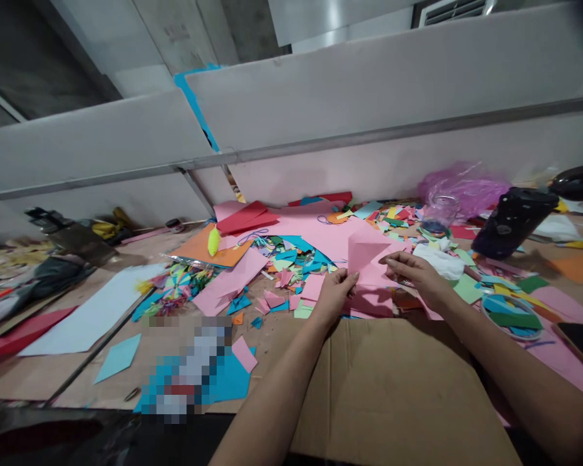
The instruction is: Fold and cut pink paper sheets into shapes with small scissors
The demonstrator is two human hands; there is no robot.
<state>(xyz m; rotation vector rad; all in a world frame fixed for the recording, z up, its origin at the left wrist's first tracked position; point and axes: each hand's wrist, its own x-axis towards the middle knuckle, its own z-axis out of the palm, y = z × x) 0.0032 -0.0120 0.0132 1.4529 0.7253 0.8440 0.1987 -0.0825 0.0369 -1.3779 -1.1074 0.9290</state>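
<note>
A folded piece of pink paper stands upright above the near edge of a brown cardboard sheet. My left hand is closed on its lower left corner, thumb toward me. At its right side, my right hand is closed in a pinch, with thumb and forefinger at the paper's edge. Behind both hands lies a larger pink sheet. Small pink, blue and green paper scraps are heaped around it.
On the right stand a dark tumbler, a clear plastic cup and a round tub of paper scraps. A purple plastic bag lies against the partition. To the left are a white sheet and a bottle.
</note>
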